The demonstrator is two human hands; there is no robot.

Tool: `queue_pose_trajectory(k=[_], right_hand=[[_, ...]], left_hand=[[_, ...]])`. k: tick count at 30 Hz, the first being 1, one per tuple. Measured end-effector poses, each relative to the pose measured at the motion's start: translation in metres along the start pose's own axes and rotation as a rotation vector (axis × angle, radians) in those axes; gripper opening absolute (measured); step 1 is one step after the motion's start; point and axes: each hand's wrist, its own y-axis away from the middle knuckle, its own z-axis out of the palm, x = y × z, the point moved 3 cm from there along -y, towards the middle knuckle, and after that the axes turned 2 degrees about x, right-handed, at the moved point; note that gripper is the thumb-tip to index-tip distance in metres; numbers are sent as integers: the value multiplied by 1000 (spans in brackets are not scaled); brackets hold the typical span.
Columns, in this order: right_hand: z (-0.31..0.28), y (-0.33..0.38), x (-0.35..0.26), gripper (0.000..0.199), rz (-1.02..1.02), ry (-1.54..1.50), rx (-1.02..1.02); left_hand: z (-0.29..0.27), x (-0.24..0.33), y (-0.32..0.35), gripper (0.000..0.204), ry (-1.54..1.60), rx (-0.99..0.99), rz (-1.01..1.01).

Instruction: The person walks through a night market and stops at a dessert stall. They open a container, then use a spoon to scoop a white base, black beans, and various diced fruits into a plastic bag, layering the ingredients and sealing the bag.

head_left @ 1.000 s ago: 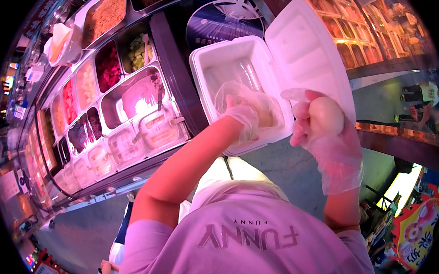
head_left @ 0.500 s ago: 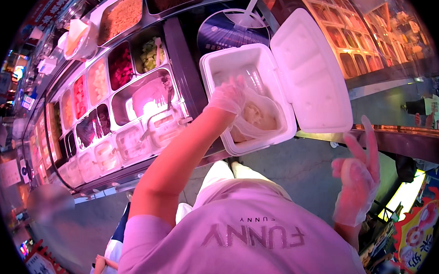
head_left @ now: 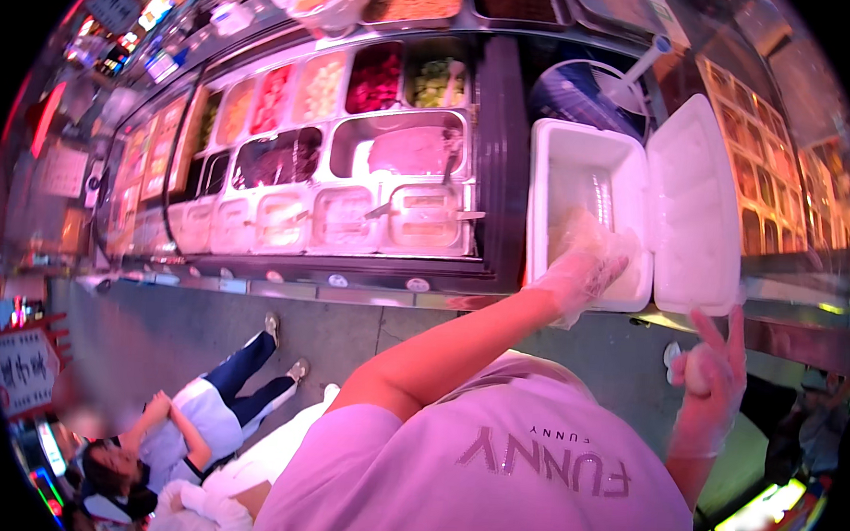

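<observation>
My left hand [head_left: 590,266], in a clear plastic glove, reaches down into a white foam box [head_left: 538,199] at the right end of the counter. Its fingers curl over something pale and are smeared, so what they hold cannot be made out. The white lid [head_left: 694,222] stands open to the right of the box. Just in front of that lid is my right hand [head_left: 717,382], also gloved. A small pale round ball [head_left: 697,372] rests in its curled fingers, while two other fingers point up.
Left of the box a counter holds metal pans of toppings, among them red cubes [head_left: 273,99] and green chunks [head_left: 435,81]. A blue round fan [head_left: 573,91] lies behind the box. A person [head_left: 196,417] with folded arms stands at lower left.
The view has swung left, so box and counter sit farther right. My left hand has gone from a clear bag's edge to deeper in the box. My right hand still holds the ball.
</observation>
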Motion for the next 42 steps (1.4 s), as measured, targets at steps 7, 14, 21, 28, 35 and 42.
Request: queue_pose_trajectory(k=[7,14,21,28,35,42], right_hand=[[78,14,-14,59,-91,-110,-518],[198,23,-48,49,-871,119,-876],[319,54,-16,71,-988,-175,-717],[405,73,7,26,-1043,103,-888],[504,57,72,19,-340,159,-901],[583,60,95,43,273,306,-988]], left_hand=[[-79,68,109,89,1000,485,350],[-99,103,218,105,1111,633,560],[-115,71,272,54,1378,1019,667],[-162,-5,310,32,1462,1197,654],[-212,-109,350,38,1981,1500,428],[-238,-158,369,32,2035,1073,576]])
